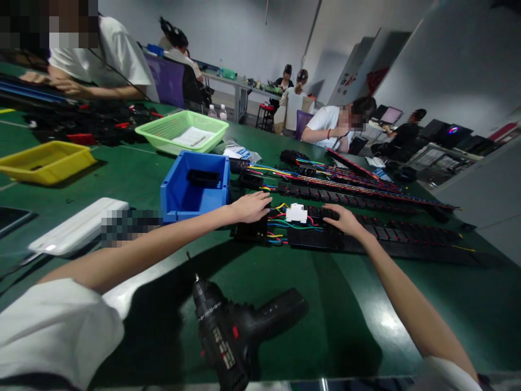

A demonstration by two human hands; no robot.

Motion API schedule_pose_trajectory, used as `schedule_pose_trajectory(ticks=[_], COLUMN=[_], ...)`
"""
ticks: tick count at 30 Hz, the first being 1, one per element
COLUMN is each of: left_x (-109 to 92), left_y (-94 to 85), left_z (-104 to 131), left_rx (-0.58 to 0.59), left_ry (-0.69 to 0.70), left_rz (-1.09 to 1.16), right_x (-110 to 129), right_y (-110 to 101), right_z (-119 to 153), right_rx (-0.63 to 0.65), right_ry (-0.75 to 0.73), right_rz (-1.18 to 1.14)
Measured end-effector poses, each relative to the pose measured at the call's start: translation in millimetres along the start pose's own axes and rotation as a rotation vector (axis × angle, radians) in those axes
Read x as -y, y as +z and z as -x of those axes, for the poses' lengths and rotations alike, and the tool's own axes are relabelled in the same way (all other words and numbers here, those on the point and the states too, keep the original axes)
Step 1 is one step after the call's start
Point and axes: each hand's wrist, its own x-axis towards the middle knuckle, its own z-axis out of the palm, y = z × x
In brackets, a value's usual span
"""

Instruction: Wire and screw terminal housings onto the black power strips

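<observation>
My left hand (251, 207) rests on the black left end part of a long black strip assembly, just right of a blue bin (195, 187); its fingers are close together, and whatever lies beneath them is hidden. My right hand (341, 219) touches the black strip (391, 232) farther right, with thumb and fingers apart over its dark modules. Between the hands sits a white block (297, 213), with yellow, red, blue and green wires around it. Nearer to me, a black power drill (232, 326) lies on the green table (325, 304).
A yellow tray (46, 163), a green basket (183, 130) and a white device (77, 225) stand on the left. More wired strips (345, 182) lie behind my hands. Other people sit across the table and farther back.
</observation>
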Motion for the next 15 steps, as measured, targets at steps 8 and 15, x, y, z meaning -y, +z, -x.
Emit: schedule_pose_trajectory(ticks=[8,15], left_x=[31.1,47.6], left_y=[9.8,2.1], left_z=[-29.4,-50.2], left_rx=[0.157,0.185], left_ry=[-0.028,-0.057], left_rz=[0.016,0.018], right_x=[5.2,6.1], right_y=[5.3,8.5], right_z=[-46.7,-61.6], right_rx=[0.213,0.244], right_ry=[-0.146,-0.082], right_rz=[0.027,0.013])
